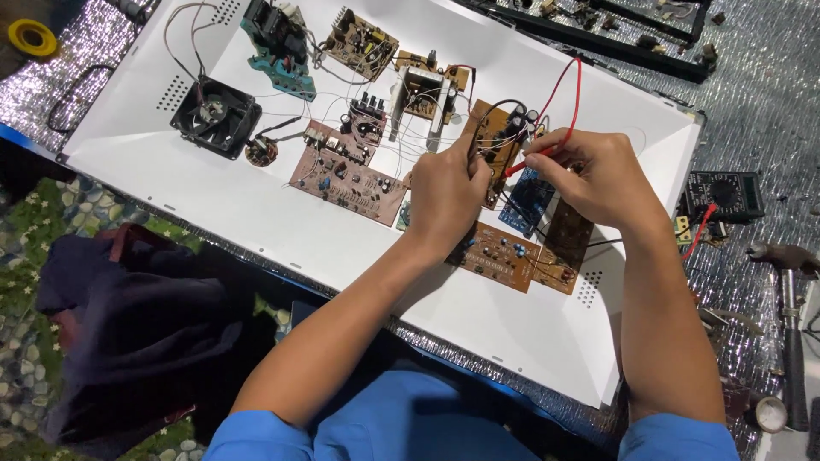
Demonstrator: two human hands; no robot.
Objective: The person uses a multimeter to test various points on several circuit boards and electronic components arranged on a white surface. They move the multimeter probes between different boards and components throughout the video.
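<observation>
My left hand pinched the black probe and my right hand gripped the red probe. Both tips met over the brown circuit board, lying between and just ahead, its long axis running away from me.

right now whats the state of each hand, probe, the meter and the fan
left hand: closed on black probe, tip on brown board
right hand: pinching red probe, tip toward the same board
multimeter: lying flat on the foil mat, red lead plugged in
fan: lying flat on white panel, blades sharp, so seemingly not spinning
</observation>
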